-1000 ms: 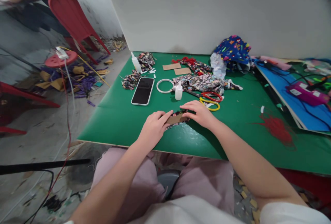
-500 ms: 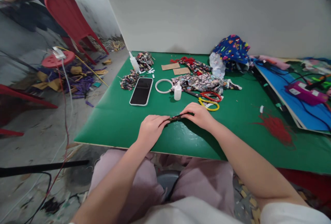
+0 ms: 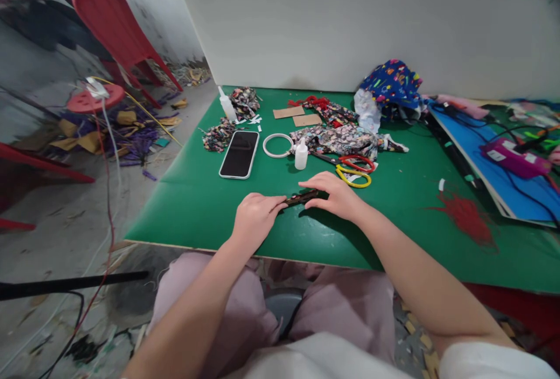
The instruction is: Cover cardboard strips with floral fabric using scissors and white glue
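Observation:
My left hand (image 3: 256, 218) and my right hand (image 3: 335, 193) press together on a small folded piece of patterned fabric over cardboard (image 3: 301, 197) on the green table (image 3: 196, 204). Each hand pinches one end of it, fingers closed on it. Just beyond my right hand lie red and yellow scissors (image 3: 356, 170). A small white glue bottle (image 3: 301, 155) stands behind the piece.
A black phone (image 3: 240, 154), a white ring (image 3: 277, 145), fabric scraps (image 3: 341, 139), cardboard pieces (image 3: 297, 115) and a blue printed cloth (image 3: 394, 84) lie further back. A blue board with cables (image 3: 494, 163) sits right. Red chairs (image 3: 114, 23) stand on the littered floor at left.
The brown cardboard face seen a second ago has been folded under; the piece now shows as a thin dark strip between my hands. My right hand has flattened slightly.

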### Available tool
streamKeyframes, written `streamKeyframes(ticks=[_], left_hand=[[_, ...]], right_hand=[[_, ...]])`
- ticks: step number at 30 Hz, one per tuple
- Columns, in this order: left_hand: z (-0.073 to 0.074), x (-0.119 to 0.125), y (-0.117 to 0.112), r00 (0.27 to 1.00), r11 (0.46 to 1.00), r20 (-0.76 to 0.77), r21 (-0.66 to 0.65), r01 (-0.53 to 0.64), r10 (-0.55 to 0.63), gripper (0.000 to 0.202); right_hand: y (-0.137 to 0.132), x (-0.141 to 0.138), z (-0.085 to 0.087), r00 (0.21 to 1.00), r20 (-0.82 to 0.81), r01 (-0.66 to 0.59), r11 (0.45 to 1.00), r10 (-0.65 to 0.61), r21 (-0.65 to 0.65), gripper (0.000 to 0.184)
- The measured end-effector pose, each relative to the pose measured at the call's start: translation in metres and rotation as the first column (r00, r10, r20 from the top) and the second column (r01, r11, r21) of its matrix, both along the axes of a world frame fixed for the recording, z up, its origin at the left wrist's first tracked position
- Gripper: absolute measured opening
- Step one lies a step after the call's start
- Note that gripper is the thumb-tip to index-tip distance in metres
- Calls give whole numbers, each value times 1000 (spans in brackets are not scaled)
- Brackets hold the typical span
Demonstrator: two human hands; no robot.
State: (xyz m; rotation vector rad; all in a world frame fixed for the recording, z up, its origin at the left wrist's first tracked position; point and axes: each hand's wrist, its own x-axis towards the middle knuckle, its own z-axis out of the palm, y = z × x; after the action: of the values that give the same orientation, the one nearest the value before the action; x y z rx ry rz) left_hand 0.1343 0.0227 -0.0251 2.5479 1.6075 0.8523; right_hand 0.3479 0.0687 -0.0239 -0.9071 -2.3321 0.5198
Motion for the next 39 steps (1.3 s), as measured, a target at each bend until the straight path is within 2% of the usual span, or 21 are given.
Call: streamKeyframes(ticks=[5, 8, 13, 17, 21, 27, 32, 39], left_hand=[[-3, 0, 0, 1000, 1000, -9, -20, -24, 24, 22], [-4, -2, 0, 1000, 999, -3, -30, -12, 12, 22], [1, -3, 0, 994, 995, 42, -13, 100, -100, 33], [5, 5, 1, 977, 990, 163, 50, 130, -137, 21], [0, 14, 1, 967, 986, 190, 40, 163, -168, 22], [-3, 16, -1, 966, 993, 229, 16, 116, -117, 17], [-2, 18, -1, 979, 999, 195, 18, 48, -50, 13], [-6, 18, -1, 985, 999, 174, -35, 15, -9, 12]], right_hand=[[-3, -17, -3, 995, -89, -36, 995, 44, 94, 16], [-3, -21, -5, 997, -67, -35, 994, 43, 107, 16], [-2, -19, -7, 999, -31, -24, 993, 28, 112, 18], [-2, -19, -9, 1000, -22, -15, 995, 18, 99, 18], [-2, -21, -10, 1000, -20, -12, 995, 14, 101, 18], [1, -14, -5, 998, -46, -50, 996, 53, 70, 17], [6, 2, 1, 994, -105, 23, 1000, -25, -13, 19], [5, 1, -3, 1000, -28, 11, 1000, -11, -9, 16]])
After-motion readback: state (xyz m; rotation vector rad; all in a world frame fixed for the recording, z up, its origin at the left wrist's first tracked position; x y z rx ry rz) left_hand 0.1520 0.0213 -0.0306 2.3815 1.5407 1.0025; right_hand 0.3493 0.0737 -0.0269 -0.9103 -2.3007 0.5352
